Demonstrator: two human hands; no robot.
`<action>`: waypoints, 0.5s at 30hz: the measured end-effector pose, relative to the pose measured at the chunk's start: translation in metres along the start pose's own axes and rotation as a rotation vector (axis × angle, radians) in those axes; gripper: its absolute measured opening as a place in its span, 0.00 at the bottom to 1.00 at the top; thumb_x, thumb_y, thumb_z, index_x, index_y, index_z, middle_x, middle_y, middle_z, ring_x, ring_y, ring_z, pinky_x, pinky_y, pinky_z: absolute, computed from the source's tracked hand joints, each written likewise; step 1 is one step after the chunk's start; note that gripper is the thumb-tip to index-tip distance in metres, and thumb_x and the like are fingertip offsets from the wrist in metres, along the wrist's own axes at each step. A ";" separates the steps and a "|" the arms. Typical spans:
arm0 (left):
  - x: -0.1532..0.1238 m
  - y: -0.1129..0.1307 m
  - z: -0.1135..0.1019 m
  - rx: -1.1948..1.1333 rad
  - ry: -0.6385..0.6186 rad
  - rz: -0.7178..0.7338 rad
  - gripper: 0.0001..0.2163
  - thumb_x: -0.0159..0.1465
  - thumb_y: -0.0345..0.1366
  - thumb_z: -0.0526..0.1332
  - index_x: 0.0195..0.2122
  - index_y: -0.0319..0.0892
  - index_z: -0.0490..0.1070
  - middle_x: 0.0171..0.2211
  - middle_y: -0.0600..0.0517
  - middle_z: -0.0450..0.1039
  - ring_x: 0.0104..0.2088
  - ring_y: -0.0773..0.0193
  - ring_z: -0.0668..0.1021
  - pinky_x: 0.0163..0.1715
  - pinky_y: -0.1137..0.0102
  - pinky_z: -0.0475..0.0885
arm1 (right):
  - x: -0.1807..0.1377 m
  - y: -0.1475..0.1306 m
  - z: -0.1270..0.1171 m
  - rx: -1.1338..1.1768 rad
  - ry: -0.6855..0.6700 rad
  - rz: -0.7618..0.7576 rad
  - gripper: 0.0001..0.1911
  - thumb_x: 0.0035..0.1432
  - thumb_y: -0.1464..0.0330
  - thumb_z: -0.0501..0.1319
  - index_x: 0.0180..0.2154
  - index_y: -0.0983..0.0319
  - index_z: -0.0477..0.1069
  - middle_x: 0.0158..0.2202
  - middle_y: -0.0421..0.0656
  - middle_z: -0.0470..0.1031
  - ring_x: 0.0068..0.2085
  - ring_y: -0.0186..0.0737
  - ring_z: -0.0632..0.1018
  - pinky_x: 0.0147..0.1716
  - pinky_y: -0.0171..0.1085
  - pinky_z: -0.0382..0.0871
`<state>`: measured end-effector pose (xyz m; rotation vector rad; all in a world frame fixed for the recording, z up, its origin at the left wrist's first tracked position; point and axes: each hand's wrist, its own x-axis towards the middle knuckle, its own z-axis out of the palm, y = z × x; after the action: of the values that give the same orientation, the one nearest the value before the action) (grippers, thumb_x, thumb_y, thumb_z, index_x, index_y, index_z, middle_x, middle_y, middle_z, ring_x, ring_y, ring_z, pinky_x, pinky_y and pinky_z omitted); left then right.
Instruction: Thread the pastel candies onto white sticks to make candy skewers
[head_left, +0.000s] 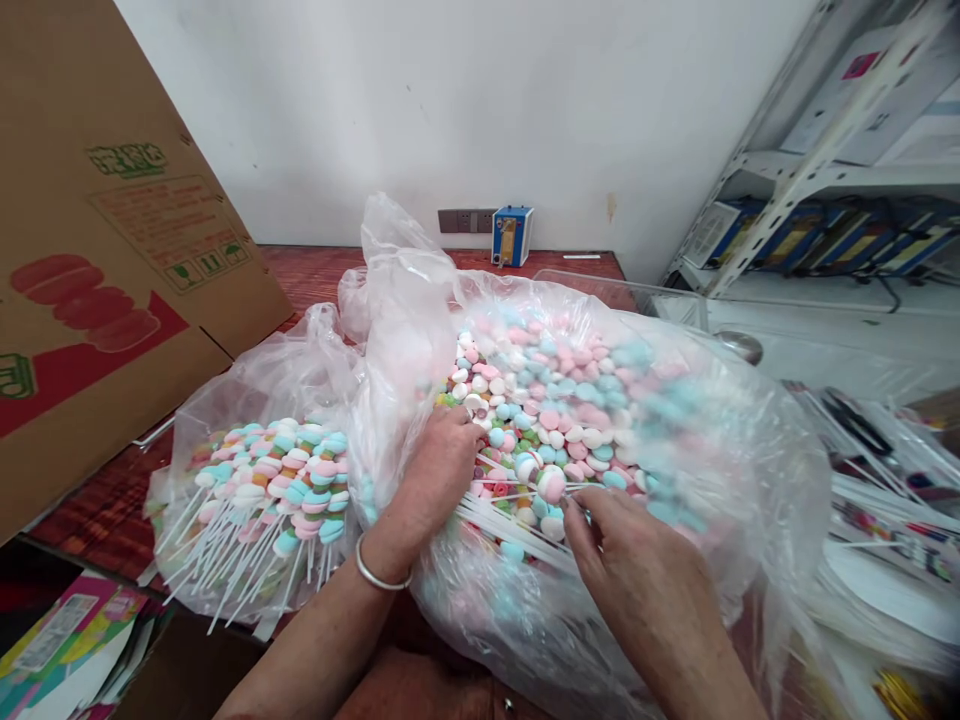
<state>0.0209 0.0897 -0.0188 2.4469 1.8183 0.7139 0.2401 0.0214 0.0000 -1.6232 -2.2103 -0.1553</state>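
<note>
A large clear plastic bag (pixel 750 440) lies open, full of loose pink, blue and white candies (pixel 589 390), with some green and red ring-shaped ones among them. Inside the opening, my left hand (pixel 444 455) has its fingers pinched together at the candies; what they hold is hidden. My right hand (pixel 637 560) is closed, thumb against fingers, on the white stick of a candy skewer (pixel 551 484) that carries pink-and-white pieces. Below it, loose white sticks (pixel 510 520) lie in a bundle across the candies. A silver bangle is on my left wrist.
Finished-looking candy skewers (pixel 277 470) fill a smaller plastic bag (pixel 300 340) at left. A big cardboard box (pixel 127 230) stands behind it. A blue-and-white device (pixel 512 236) is by the wall, near sockets. At right are a metal shelf (pixel 795 165) and cluttered packets.
</note>
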 end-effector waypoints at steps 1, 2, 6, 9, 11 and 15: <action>0.001 0.001 0.000 -0.005 -0.014 0.006 0.08 0.64 0.27 0.64 0.29 0.43 0.79 0.34 0.48 0.76 0.37 0.58 0.75 0.39 0.64 0.70 | 0.001 -0.001 0.002 -0.005 0.007 0.015 0.16 0.69 0.63 0.52 0.28 0.56 0.68 0.25 0.38 0.76 0.23 0.39 0.76 0.21 0.35 0.52; 0.002 0.002 0.000 -0.017 -0.022 0.009 0.08 0.64 0.27 0.64 0.29 0.43 0.79 0.34 0.48 0.76 0.37 0.58 0.75 0.39 0.64 0.70 | 0.002 -0.003 0.003 -0.009 0.011 0.028 0.16 0.69 0.64 0.52 0.27 0.57 0.67 0.25 0.38 0.76 0.22 0.39 0.76 0.21 0.35 0.51; -0.004 -0.001 -0.008 -0.126 0.025 -0.032 0.08 0.66 0.25 0.60 0.38 0.41 0.79 0.37 0.48 0.78 0.41 0.57 0.77 0.43 0.63 0.72 | 0.004 -0.007 0.003 -0.012 0.005 0.050 0.17 0.68 0.65 0.52 0.26 0.57 0.67 0.25 0.39 0.75 0.23 0.40 0.77 0.22 0.36 0.51; -0.014 -0.011 -0.019 -0.129 0.131 -0.100 0.10 0.66 0.25 0.59 0.43 0.41 0.77 0.41 0.47 0.79 0.45 0.56 0.77 0.47 0.61 0.72 | 0.004 -0.006 0.002 -0.007 -0.027 0.042 0.16 0.68 0.65 0.52 0.26 0.57 0.67 0.25 0.38 0.75 0.23 0.39 0.77 0.22 0.35 0.51; -0.022 -0.021 -0.026 -0.085 0.162 -0.144 0.08 0.66 0.25 0.59 0.38 0.42 0.77 0.38 0.47 0.78 0.42 0.55 0.77 0.45 0.61 0.72 | 0.003 -0.006 0.003 0.007 -0.038 0.025 0.16 0.68 0.65 0.52 0.27 0.57 0.68 0.25 0.38 0.75 0.24 0.38 0.76 0.21 0.35 0.50; -0.035 -0.037 -0.037 -0.052 0.157 -0.185 0.08 0.65 0.26 0.60 0.33 0.42 0.77 0.35 0.48 0.78 0.40 0.56 0.78 0.44 0.61 0.72 | 0.005 -0.007 0.008 0.021 -0.063 0.017 0.16 0.69 0.65 0.52 0.27 0.57 0.67 0.25 0.38 0.74 0.24 0.37 0.76 0.21 0.34 0.50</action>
<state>-0.0341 0.0606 -0.0082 2.2097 2.0189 0.9486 0.2298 0.0259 -0.0048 -1.6566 -2.2358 -0.0765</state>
